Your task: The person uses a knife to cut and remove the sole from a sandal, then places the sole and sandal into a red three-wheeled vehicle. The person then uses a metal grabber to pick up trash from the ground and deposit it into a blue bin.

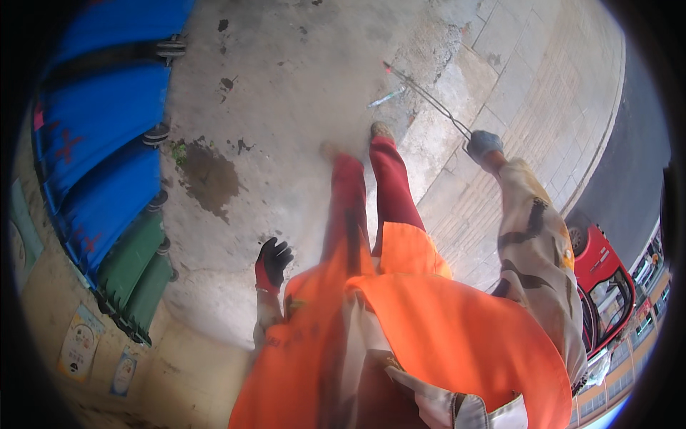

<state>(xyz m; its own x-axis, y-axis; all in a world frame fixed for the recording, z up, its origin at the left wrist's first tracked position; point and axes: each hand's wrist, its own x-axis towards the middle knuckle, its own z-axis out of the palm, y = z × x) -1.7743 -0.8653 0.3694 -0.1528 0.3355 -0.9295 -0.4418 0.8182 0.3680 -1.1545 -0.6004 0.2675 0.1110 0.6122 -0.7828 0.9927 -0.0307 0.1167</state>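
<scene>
My right hand, in a grey-blue glove, is closed round the handle end of long thin metal tongs. They reach forward and left over the pavement. A small pinkish-red spot shows at their far tip; whether it is part of the tongs or something gripped, I cannot tell. Just beside the tongs' far part, a slim white and bluish strip lies on the ground, ahead of my shoe. My left hand, in a red and black glove, hangs at my left side with its fingers apart, holding nothing.
Blue wheeled bins and green bins line the left, beside a wall with posters. A dark wet stain marks the concrete near them. Paving slabs run along the right, with a dark road beyond and a red vehicle.
</scene>
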